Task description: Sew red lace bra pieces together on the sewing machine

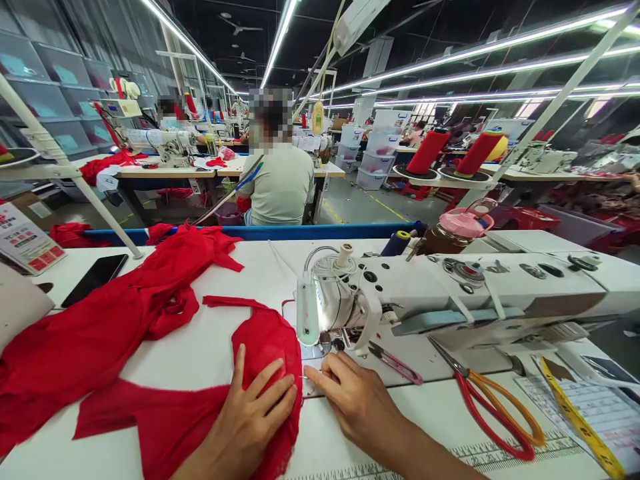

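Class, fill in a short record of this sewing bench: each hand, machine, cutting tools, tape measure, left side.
Left hand: spread on red fabric
Right hand: fingers curled by the fabric's right edge; contact unclear
Machine: white sewing machine
Cutting tools: pink thread snips, scissors with red and orange handles
Tape measure: yellow
Left side: smartphone, red cloth heap

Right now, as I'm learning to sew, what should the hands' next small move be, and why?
Perhaps ease the red fabric toward the sewing machine: the left hand is spread on the fabric, the right hand is by its edge, and that edge lies near the machine.
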`<state>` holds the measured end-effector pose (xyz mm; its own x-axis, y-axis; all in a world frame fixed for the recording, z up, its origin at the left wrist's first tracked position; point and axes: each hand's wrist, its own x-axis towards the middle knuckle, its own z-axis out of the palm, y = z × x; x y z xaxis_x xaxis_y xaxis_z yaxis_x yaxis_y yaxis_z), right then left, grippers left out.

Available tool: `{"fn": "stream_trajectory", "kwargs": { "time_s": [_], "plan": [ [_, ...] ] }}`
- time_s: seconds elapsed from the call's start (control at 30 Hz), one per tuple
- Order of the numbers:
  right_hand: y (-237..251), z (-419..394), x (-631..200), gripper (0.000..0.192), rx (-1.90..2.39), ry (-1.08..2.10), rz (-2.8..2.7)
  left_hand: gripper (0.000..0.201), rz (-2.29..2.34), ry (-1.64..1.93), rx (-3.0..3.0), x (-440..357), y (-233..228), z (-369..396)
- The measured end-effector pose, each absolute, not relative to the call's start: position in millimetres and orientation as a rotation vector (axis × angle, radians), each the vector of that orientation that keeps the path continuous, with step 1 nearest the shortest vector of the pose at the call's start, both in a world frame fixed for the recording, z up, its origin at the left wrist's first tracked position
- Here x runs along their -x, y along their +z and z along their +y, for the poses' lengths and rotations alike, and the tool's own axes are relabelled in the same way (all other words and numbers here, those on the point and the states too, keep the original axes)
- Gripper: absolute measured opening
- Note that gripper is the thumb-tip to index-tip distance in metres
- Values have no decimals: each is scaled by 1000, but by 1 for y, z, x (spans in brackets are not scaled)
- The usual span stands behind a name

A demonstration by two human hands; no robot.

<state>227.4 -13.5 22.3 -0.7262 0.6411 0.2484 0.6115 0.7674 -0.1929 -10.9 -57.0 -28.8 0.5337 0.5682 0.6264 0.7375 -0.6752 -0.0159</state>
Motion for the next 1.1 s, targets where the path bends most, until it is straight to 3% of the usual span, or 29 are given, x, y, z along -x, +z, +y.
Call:
{"fn": "stream_trajectory", "kwargs": {
  "time_s": [0.3,1.1],
  "plan": [
    [8,-16,-227,46,906,-129,-2594,34,-1124,-907,2514,10,-27,-56],
    [10,-24,-218,38,958,-282,-2625,33,-1124,-960,2518,10,-28,-56]
  ]
}}
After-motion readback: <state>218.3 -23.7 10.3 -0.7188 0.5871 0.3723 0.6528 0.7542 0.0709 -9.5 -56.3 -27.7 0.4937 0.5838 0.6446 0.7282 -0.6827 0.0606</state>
